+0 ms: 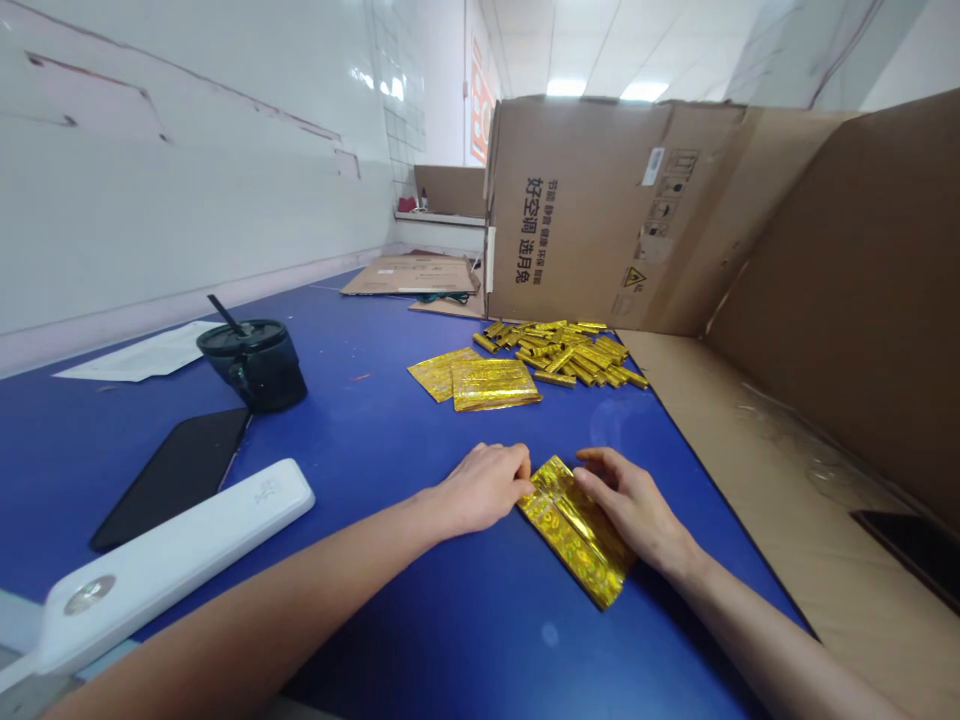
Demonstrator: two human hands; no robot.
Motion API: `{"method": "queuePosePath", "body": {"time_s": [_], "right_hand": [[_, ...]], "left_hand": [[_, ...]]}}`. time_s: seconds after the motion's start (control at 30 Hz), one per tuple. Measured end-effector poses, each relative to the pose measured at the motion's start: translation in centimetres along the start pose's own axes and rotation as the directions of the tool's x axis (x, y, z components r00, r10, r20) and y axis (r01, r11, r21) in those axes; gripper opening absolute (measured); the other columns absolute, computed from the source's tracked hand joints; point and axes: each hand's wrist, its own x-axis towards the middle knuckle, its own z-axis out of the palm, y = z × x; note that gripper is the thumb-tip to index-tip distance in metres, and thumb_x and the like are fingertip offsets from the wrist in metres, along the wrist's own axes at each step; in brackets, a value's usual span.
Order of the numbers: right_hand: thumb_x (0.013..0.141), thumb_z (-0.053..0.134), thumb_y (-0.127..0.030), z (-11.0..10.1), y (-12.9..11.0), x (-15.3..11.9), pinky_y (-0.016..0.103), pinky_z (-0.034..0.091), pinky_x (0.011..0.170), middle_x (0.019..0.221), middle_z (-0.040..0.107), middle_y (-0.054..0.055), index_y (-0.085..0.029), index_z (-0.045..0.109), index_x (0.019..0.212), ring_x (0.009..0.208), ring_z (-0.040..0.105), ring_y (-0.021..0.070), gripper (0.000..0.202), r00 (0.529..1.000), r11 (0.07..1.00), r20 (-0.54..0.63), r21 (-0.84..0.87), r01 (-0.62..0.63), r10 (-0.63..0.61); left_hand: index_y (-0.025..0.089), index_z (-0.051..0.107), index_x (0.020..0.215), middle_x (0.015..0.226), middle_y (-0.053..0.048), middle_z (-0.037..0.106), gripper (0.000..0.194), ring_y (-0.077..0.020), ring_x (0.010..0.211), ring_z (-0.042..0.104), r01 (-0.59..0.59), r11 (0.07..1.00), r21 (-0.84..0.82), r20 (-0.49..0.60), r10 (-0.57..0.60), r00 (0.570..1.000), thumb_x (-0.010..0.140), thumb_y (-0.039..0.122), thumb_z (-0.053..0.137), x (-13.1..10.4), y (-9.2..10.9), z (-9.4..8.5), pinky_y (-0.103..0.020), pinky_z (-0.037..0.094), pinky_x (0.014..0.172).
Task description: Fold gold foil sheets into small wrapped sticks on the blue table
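On the blue tabletop before me lies a stack of gold foil paper, set at a slant, with embossed marks on its shiny face. My left hand has its fingers curled in, thumb and forefinger pinched at the upper left edge of the foil paper. Over the opposite edge is my right hand, its thumb on the foil and its fingers apart and bent. Farther back, more flat gold foil sheets overlap each other. Behind them is a heap of rolled gold foil tubes.
A dark cup with a straw, a black phone and a white power strip-like bar are at left. White paper lies near the wall. A large cardboard box stands behind and along the right edge.
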Motion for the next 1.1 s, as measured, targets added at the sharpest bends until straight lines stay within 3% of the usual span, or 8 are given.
{"method": "queuePosePath", "body": {"time_s": [0.1,0.2,0.4,0.5,0.73,0.87,1.1], "right_hand": [[0.078,0.046,-0.043,-0.4,-0.5,-0.3,0.023,0.04,0.056,0.073,0.059,0.001,-0.015,0.056,0.084,0.063,0.052,0.0126,0.03,0.988,0.973,0.152,0.229,-0.04,0.005],[0.075,0.049,-0.043,-0.4,-1.0,-0.7,0.02,0.031,0.044,0.054,0.05,-0.004,-0.014,0.057,0.069,0.046,0.042,0.0079,0.031,0.969,0.933,0.246,0.34,-0.118,0.033],[0.066,0.061,-0.043,0.3,-1.6,-1.6,0.02,0.03,0.04,0.049,0.047,-0.005,-0.015,0.054,0.059,0.043,0.039,0.0071,0.029,0.981,0.842,0.084,0.505,-0.192,0.173],[0.066,0.06,-0.043,0.5,-1.5,-1.8,0.021,0.032,0.042,0.051,0.05,-0.004,-0.015,0.057,0.063,0.044,0.041,0.0082,0.029,0.983,0.837,0.064,0.516,-0.182,0.174],[0.072,0.055,-0.042,0.0,-1.4,-1.7,0.022,0.036,0.048,0.056,0.053,-0.002,-0.014,0.06,0.073,0.051,0.045,0.01,0.028,0.991,0.891,0.124,0.444,-0.097,0.047],[0.072,0.054,-0.042,0.0,-1.5,-1.8,0.021,0.034,0.046,0.052,0.049,-0.003,-0.014,0.056,0.062,0.047,0.041,0.0084,0.029,0.996,0.898,0.072,0.432,-0.082,0.056],[0.069,0.056,-0.045,0.4,-1.2,-1.6,0.022,0.037,0.048,0.056,0.054,-0.001,-0.015,0.057,0.065,0.05,0.046,0.0106,0.03,0.996,0.873,-0.018,0.482,-0.072,0.092]], "left_hand": [[0.02,0.049,0.074,0.068,0.003,0.056,0.006,-0.014,0.066,0.051,-0.049,0.997,-0.064,-0.008,0.048,0.999,0.077,0.025,0.047,-0.4,0.7,-0.6,-0.024,0.035,0.06],[0.019,0.049,0.072,0.068,0.003,0.055,0.005,-0.013,0.066,0.05,-0.107,0.974,-0.202,-0.051,0.099,0.994,0.076,0.019,0.046,-0.7,1.3,-1.2,-0.023,0.034,0.06],[0.018,0.052,0.079,0.066,0.003,0.055,0.015,-0.0117,0.061,0.051,0.031,0.844,-0.535,-0.014,-0.045,0.999,0.072,0.032,0.053,-0.7,1.1,-0.8,-0.021,0.035,0.053],[0.015,0.054,0.068,0.063,0.002,0.054,0.013,-0.0106,0.059,0.048,0.048,0.803,-0.595,-0.012,-0.068,0.998,0.072,0.028,0.052,-0.5,0.9,-0.4,-0.02,0.034,0.053],[0.014,0.055,0.067,0.059,0.003,0.052,0.009,-0.0094,0.056,0.046,0.041,0.768,-0.64,0.019,-0.037,0.999,0.07,0.022,0.053,-0.5,1.2,-0.6,-0.019,0.034,0.051],[0.013,0.055,0.067,0.062,0.002,0.054,0.007,-0.0096,0.058,0.048,0.043,0.692,-0.721,0.012,-0.05,0.999,0.07,0.02,0.053,-0.5,1.3,-0.6,-0.02,0.036,0.055],[0.013,0.054,0.067,0.061,0.002,0.053,0.009,-0.0092,0.059,0.047,0.052,0.613,-0.789,-0.031,-0.125,0.992,0.071,0.021,0.053,-0.2,1.6,-0.5,-0.02,0.036,0.055]]}}
